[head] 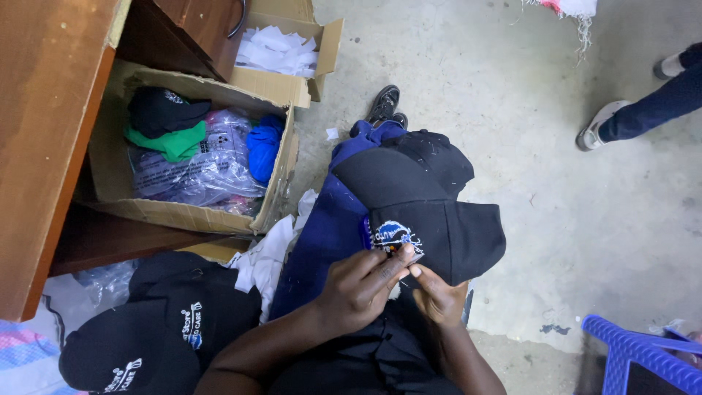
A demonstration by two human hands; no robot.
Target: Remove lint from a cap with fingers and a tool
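Black fabric cap (431,205) lies on the lap; left hand (360,287) and right hand (437,295) pinch its embroidered patch (393,237).

I see a black cap (439,219) lying across the lap, its crown turned toward me and its dark brim (387,179) pointing off toward eleven o'clock. On the front panel sits an embroidered patch (393,238) in blue and white, with loose white threads sticking out around it. The patch lies at the cap's seven o'clock edge. The cloth is matte and flecked with bits of white lint. The cap rests tilted, not flat.
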